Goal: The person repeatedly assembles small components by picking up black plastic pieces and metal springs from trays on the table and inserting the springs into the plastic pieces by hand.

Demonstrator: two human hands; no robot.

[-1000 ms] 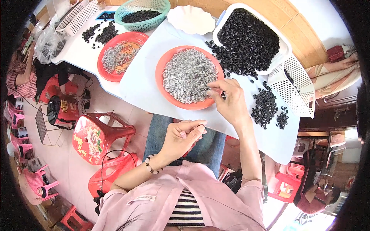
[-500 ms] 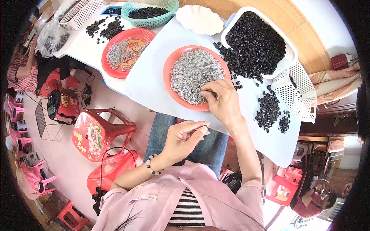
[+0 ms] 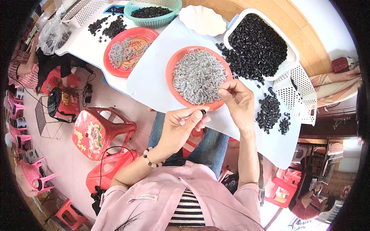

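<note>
My left hand [image 3: 180,126] is in front of the table edge, pinching a small black cylindrical part [image 3: 203,111] between thumb and forefinger. My right hand [image 3: 241,103] is closed in a pinch over the right rim of a red plate [image 3: 169,79]. Whatever its fingertips hold is too small to make out. Heaped on that plate are many small silver pieces [image 3: 197,77] that look like metal springs. Right of my right hand, a loose pile of black cylindrical parts [image 3: 269,109] lies on the table, with a smaller cluster [image 3: 284,125] beside it.
A white bin [image 3: 293,57] full of black parts stands far right, spilling some. Near it are a perforated white basket [image 3: 306,98] and a scalloped cream dish [image 3: 202,20]. Farther left sit another red plate [image 3: 108,63] and a green basket [image 3: 154,24]. Red stools [image 3: 92,133] stand left.
My right hand has drawn back from the heap of silver pieces, moving right and nearer me. My left hand has risen slightly, and the black part shows more plainly in its pinch.
</note>
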